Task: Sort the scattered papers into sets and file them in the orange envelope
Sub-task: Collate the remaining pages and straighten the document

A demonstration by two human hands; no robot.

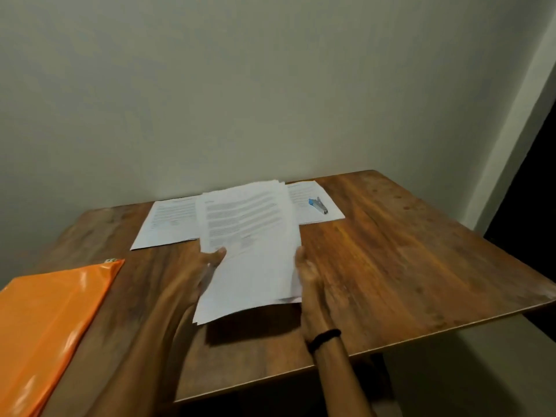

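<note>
Two-handed hold: left hand (210,261), right hand (304,275) grasp paper stack (249,236) by side edges, likely squaring set for orange envelope (54,311).

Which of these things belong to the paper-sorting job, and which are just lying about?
Job: paper stack gripped by left hand and right hand; far-left sheets; far-right sheets; orange envelope.
Lying about: small blue tool on the far-right sheets, perhaps a stapler; black wristband; wooden table.
</note>
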